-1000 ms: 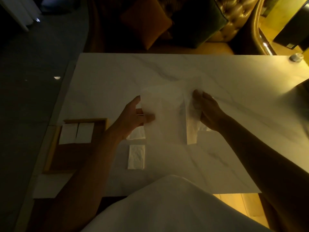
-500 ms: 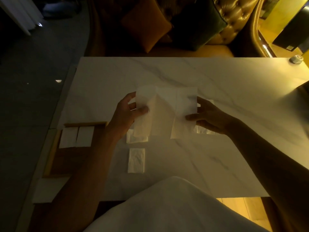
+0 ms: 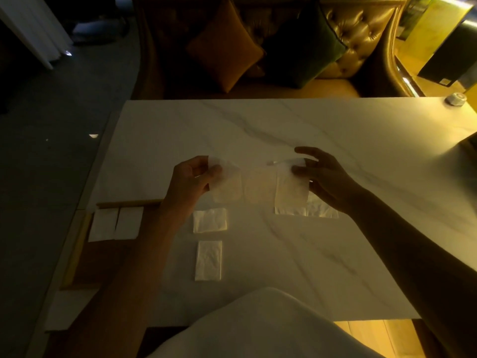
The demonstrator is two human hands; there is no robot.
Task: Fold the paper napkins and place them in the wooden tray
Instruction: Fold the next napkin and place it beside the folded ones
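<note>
A thin white paper napkin (image 3: 260, 186) hangs stretched wide above the marble table. My left hand (image 3: 192, 180) pinches its left end and my right hand (image 3: 322, 174) pinches its right end. Two folded napkins (image 3: 209, 220) (image 3: 208, 260) lie on the table below my left hand. Another napkin (image 3: 321, 210) lies flat under my right hand. The wooden tray (image 3: 77, 244) stands at the table's left edge and holds two folded napkins (image 3: 116, 223) side by side; my left forearm covers part of the tray.
The marble table (image 3: 284, 130) stretches away from me. A small round object (image 3: 455, 98) sits at its far right corner. A sofa with cushions (image 3: 227, 45) stands behind the table. My white clothing (image 3: 258, 326) fills the bottom of the view.
My hands moved apart and pulled the napkin out from a tall bunched sheet into a wide, low strip. The view shifted slightly.
</note>
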